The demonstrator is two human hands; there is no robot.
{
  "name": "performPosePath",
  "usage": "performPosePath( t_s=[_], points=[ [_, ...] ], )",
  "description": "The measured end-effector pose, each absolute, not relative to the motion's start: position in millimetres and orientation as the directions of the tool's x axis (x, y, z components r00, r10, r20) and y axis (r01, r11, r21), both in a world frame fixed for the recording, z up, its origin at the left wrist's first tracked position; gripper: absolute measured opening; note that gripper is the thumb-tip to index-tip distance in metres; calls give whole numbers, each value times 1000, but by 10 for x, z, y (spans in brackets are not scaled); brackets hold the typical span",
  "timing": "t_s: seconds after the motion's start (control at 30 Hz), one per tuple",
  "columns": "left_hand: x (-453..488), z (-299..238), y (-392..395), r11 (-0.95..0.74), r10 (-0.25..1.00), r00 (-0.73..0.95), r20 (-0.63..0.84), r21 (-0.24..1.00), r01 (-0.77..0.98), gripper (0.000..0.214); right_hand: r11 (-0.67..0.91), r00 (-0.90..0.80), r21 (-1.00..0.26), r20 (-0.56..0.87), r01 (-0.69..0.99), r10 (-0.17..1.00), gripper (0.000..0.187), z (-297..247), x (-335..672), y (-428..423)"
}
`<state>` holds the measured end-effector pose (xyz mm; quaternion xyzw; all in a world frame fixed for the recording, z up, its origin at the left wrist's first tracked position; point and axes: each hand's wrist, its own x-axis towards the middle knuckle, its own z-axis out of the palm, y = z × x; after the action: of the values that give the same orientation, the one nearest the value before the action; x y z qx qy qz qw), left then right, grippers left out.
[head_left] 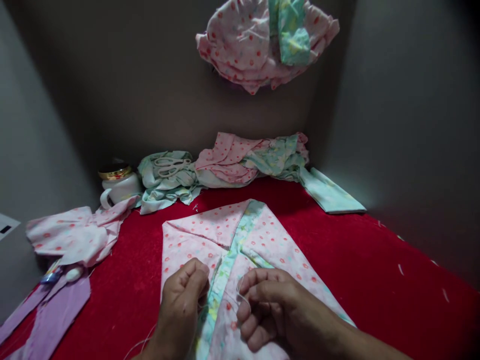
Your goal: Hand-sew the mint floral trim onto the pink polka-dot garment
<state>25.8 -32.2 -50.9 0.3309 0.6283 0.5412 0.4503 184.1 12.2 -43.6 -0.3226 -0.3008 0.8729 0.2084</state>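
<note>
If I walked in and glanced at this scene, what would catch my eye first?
Probably the bright red cloth covering the table, with a folded pink dotted fabric piece lying in its middle. At the near edge, the left hand and right hand pinch that fabric along its mint-green trim. High on the back wall hangs a bundle of matching pink fabric.

Pink dotted fabric (210, 235), folded, w/ green trim.

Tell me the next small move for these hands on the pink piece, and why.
Probably draw the thread taut with the right hand: a loose white loop hangs by its fingers, while the left hand pins the pink fabric beside the green strip.
</note>
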Motion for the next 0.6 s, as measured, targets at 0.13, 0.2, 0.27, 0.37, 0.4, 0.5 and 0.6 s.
performPosePath(
  t_s=[0.13, 0.2, 0.27, 0.37, 0.4, 0.5, 0.6],
  points=[
    [252, -459, -316, 225, 926, -323, -193, 972, 65, 30, -702, -667, -698, -457, -142, 589, 16, -427, 1827, 119],
    [231, -410, -290, 208, 938, -306, -162, 970, 123, 22, -683, -644, -720, -465, -124, 607, 20, -425, 1815, 117],
    [195, -357, -258, 177, 934, -334, -128, 977, 119, 19, -667, -627, -738, -471, -107, 621, 23, -413, 1805, 113],
    [154, -302, -230, 169, 923, -360, -138, 984, 57, 36, -647, -613, -759, -476, -76, 631, 25, -370, 1796, 100],
    [157, -293, -231, 183, 926, -342, -157, 982, 42, 35, -639, -608, -766, -478, -65, 634, 26, -353, 1795, 95],
    [243, -283, -255, 269, 939, -239, -249, 962, 54, 32, -616, -599, -787, -483, -23, 639, 28, -325, 1796, 82],
    [383, -284, -281, 306, 937, -190, -292, 950, 52, 25, -597, -592, -802, -492, 22, 638, 35, -347, 1799, 75]
  ],
)
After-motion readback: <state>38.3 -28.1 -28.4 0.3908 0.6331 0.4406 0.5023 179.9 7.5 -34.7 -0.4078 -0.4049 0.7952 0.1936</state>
